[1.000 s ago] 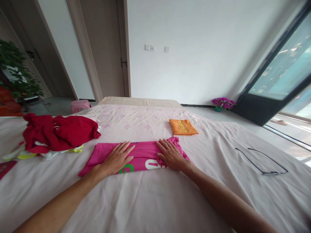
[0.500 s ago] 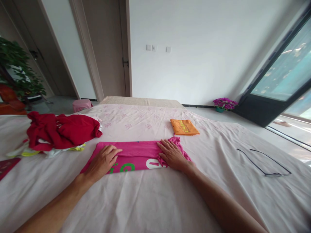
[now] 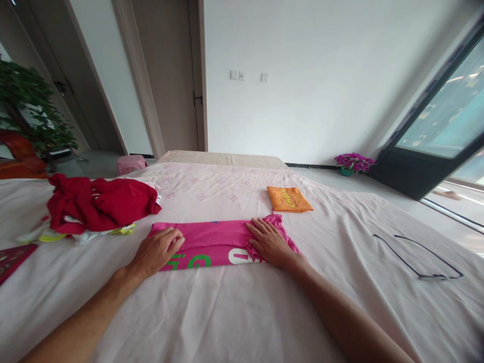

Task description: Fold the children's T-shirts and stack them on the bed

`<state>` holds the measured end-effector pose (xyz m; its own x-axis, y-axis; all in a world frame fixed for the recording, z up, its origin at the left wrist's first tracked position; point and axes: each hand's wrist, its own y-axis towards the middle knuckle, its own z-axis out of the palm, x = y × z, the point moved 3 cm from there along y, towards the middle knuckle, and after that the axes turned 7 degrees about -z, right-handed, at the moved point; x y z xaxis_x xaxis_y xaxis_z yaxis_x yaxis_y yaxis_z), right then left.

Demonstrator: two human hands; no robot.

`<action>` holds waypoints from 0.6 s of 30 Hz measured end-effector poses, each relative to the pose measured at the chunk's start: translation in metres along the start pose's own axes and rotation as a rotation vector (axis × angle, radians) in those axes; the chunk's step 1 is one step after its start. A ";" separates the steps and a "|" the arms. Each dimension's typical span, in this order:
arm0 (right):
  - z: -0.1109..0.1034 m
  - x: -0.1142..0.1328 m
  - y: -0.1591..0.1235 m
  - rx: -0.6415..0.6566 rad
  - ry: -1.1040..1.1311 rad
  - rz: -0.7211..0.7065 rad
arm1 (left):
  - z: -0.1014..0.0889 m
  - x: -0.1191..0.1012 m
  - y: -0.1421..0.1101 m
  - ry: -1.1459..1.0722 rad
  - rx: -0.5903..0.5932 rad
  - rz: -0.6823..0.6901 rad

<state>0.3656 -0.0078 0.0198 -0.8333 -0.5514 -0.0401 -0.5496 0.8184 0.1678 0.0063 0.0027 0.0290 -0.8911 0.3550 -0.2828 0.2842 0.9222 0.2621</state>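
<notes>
A magenta shirt (image 3: 212, 242) with green and white lettering lies folded into a long strip on the pale pink bed sheet (image 3: 227, 312). My left hand (image 3: 157, 252) rests on its left end with the fingers curled over the cloth edge. My right hand (image 3: 269, 243) lies flat on the right end, fingers stretched out, beside the ruffled sleeve.
A heap of red and light clothes (image 3: 94, 206) sits at the left. A folded orange garment (image 3: 289, 198) lies beyond the shirt. A thin black wire hanger (image 3: 419, 254) lies at the right. A dark red item (image 3: 11, 256) shows at the left edge.
My left hand slid from the middle of the shirt to its left end and curled its fingers. My right hand stayed in place.
</notes>
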 end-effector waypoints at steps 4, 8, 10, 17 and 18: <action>0.002 -0.001 0.000 -0.012 -0.010 -0.008 | -0.003 0.017 0.005 0.170 -0.081 -0.226; 0.002 -0.001 0.000 -0.010 -0.013 -0.010 | -0.011 0.033 0.005 0.384 -0.047 -0.391; 0.001 0.000 -0.001 -0.006 -0.010 -0.007 | -0.013 0.035 0.004 0.466 -0.089 -0.388; 0.002 0.001 -0.001 0.011 -0.006 0.000 | 0.020 0.031 0.005 0.326 -0.125 -0.001; 0.003 0.001 -0.001 0.014 -0.009 0.011 | 0.025 0.033 0.006 0.312 -0.082 0.007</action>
<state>0.3653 -0.0085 0.0172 -0.8396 -0.5412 -0.0468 -0.5413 0.8265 0.1542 -0.0122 0.0234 -0.0023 -0.9583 0.2854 0.0124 0.2724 0.9001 0.3401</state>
